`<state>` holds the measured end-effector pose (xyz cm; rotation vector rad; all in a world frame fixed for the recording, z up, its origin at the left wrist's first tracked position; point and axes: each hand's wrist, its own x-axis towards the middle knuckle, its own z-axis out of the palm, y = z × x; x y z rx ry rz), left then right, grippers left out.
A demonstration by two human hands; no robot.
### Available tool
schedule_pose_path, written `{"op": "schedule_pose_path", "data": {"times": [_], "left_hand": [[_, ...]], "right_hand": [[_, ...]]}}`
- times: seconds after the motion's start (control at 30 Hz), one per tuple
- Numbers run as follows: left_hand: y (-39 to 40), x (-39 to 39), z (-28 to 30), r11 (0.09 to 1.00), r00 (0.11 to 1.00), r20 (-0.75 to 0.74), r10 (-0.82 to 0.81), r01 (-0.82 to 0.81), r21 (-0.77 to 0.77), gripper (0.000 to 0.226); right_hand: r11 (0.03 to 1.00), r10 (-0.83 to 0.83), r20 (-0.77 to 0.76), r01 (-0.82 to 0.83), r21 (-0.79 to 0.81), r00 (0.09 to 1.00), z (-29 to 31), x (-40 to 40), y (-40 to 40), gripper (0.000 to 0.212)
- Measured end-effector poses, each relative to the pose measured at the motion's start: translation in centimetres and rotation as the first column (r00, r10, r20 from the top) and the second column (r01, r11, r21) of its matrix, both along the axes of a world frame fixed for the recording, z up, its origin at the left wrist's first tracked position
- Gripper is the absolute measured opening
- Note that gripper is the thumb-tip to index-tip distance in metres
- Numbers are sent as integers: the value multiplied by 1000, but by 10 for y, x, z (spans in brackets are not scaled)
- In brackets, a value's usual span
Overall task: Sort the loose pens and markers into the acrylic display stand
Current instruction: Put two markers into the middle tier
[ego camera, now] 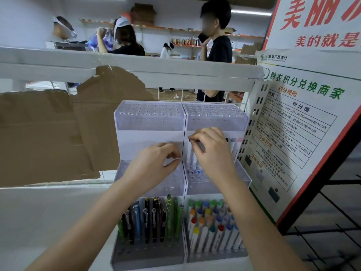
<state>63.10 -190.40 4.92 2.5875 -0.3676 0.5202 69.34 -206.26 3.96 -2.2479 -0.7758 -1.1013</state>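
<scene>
Right hand (210, 147) pinches 1 white marker (192, 157) over the middle tier (242, 177); left hand (156, 163) curled, contents unclear. We risk missing the hole.

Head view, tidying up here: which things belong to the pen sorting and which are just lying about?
Job: stand; marker pinched in right hand; left hand; pens; markers.
Lying about: cardboard; poster.

The tiered clear acrylic display stand (150, 122) stands upright on the shelf, top tier bare holes, bottom tier packed with dark and green pens (150, 220) left, colour-capped white markers (211, 223) right (a few markers (192, 163) upright mid-tier).
</scene>
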Motion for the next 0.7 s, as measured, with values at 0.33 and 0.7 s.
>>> {"op": "schedule_pose_path", "data": {"times": [0.33,0.7], "left_hand": [[19,-43,4,971,944,239,228,-237,9,10],[100,-123,-22,842,818,300,491,-534,75,29]], "right_hand": [[981,192,-119,-187,47,974,0,-39,22,20],[826,562,-216,-530,193,798,-23,-105,110,18]]}}
